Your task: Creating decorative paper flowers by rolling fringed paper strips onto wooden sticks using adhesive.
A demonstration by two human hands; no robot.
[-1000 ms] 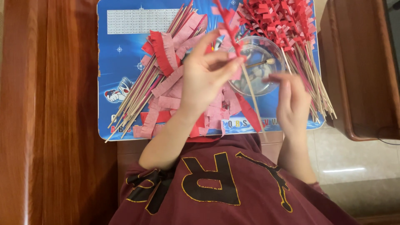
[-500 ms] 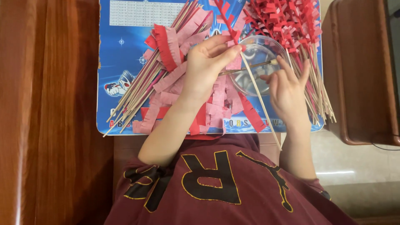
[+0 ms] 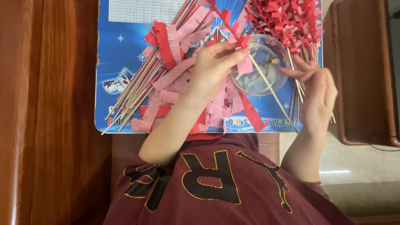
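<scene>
My left hand (image 3: 212, 68) pinches a thin wooden skewer (image 3: 271, 91) just where a red fringed paper strip (image 3: 227, 21) is wound onto it. The stick slants over a clear glass bowl (image 3: 260, 85). A small brush (image 3: 273, 62) rests in the bowl. My right hand (image 3: 318, 93) hovers at the bowl's right side with its fingers stretched out and nothing clearly in them. Everything lies on a blue printed mat (image 3: 125, 50).
Bare skewers (image 3: 133, 89) and loose pink and red fringed strips (image 3: 175, 71) cover the mat's middle. A bunch of sticks wrapped in red fringe (image 3: 291, 21) lies at top right. A wooden box (image 3: 358, 71) stands to the right, a brown wooden tabletop (image 3: 50, 112) to the left.
My right hand has drawn back from over the bowl to its right side and spread its fingers. My left hand stays on the skewer.
</scene>
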